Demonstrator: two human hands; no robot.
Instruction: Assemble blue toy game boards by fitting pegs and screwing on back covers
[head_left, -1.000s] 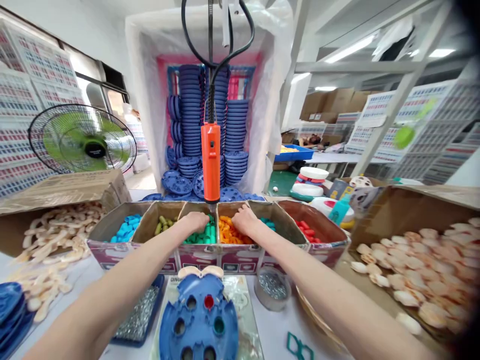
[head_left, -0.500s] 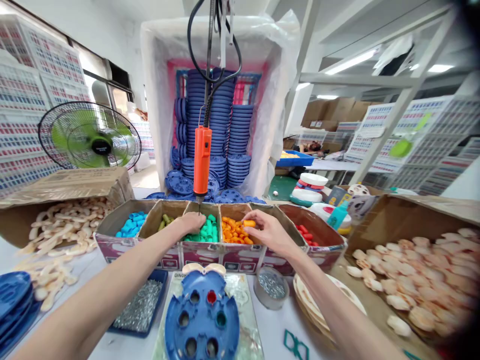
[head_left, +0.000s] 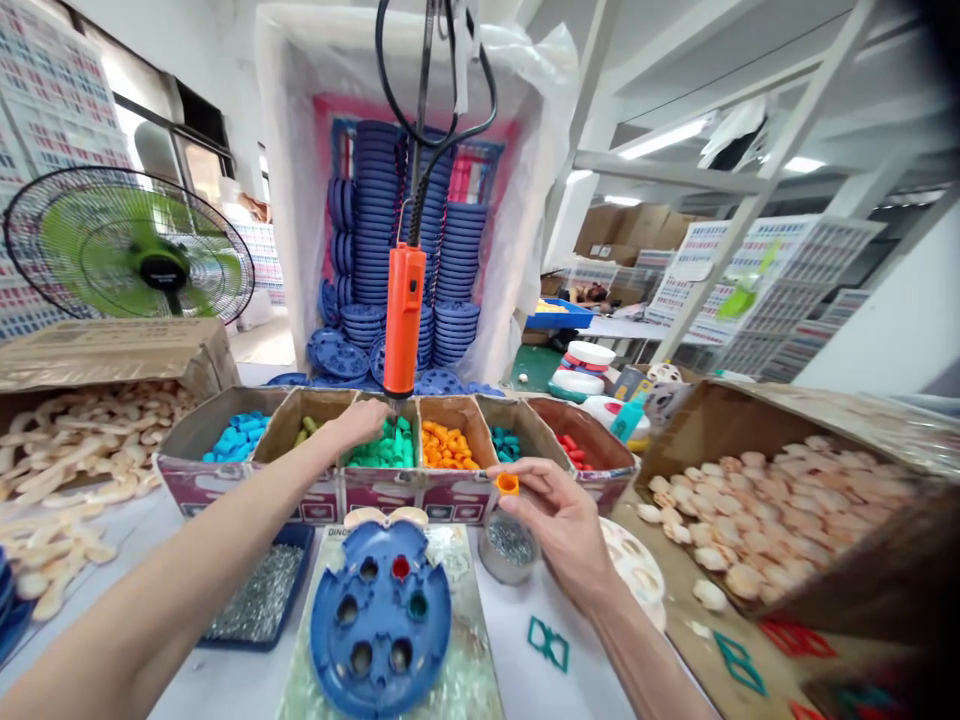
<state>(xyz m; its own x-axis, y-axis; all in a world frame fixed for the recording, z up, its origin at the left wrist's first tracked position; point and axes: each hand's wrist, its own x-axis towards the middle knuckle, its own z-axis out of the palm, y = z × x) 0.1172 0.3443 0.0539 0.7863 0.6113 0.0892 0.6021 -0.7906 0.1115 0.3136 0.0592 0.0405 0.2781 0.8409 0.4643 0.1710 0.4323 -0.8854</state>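
Note:
My right hand pinches an orange plastic piece between thumb and fingers, just in front of the bins. At the bin of green pieces, my left hand reaches over the left edge; its fingertips are partly hidden, so what they hold does not show. A blue turtle-shaped shell lies on a printed sheet, with a red and a green piece in two of its holes. Orange pieces fill the neighbouring bin.
An orange electric screwdriver hangs above the bins. Around lie a blue tray of screws, a round tub of screws, a box of pale parts and a green frame. A fan stands back left.
My right hand has moved out of the orange bin toward me with an orange piece. My left hand stays at the green bin, slightly raised. The view has shifted to the right.

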